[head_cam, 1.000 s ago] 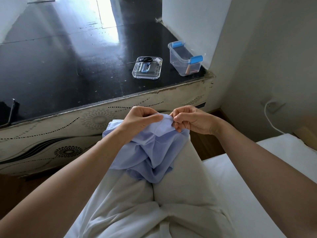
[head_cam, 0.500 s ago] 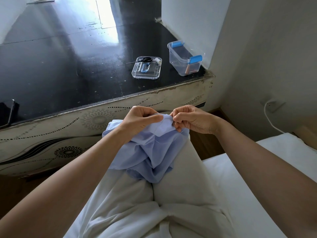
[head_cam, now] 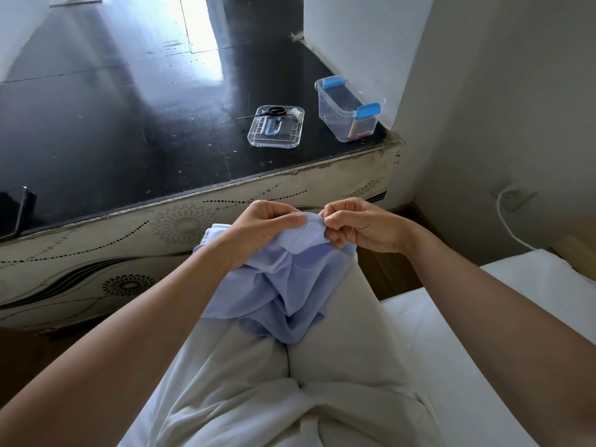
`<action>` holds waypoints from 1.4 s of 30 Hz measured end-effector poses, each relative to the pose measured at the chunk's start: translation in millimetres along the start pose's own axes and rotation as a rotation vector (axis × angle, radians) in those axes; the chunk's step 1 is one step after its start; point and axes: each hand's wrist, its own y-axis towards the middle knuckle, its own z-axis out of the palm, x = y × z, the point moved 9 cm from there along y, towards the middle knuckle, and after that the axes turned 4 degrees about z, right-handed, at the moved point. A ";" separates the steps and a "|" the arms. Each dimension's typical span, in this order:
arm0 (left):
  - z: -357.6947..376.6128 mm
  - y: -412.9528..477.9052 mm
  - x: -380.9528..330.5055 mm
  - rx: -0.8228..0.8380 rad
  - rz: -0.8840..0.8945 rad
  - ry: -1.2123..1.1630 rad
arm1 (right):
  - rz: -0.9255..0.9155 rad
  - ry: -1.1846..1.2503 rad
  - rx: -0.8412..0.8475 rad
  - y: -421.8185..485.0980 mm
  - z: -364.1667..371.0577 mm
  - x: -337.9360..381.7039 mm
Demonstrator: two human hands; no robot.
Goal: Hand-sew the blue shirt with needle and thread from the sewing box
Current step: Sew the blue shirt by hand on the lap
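Shirt [head_cam: 283, 285] bunched on lap; left hand [head_cam: 264, 227] grips its raised fold; right hand [head_cam: 361, 227] pinches the fold's edge, needle too small to see; step, judged: mid-stitch; next: draw thread through, fabric held taut.

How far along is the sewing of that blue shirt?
Done: the sewing box stands open, its lid beside it carrying scissors and a spool. In hand: the left hand grips a fold of the blue shirt while the right hand pinches its edge, a thread trailing below; the needle is too small to see. Left: the rest of the seam, extent unclear, and packing up.
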 end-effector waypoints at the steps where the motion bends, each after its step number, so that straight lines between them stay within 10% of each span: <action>1: 0.8 0.0 -0.7 0.015 0.008 -0.012 | 0.004 0.012 0.007 -0.2 0.9 0.2; 26: 24.4 -2.4 -0.6 0.245 0.002 -0.307 | -0.034 -0.069 -0.022 5.6 9.9 3.8; 42: 11.1 1.1 7.7 0.019 -0.095 -0.307 | -0.145 -0.110 -0.218 5.9 -7.0 9.2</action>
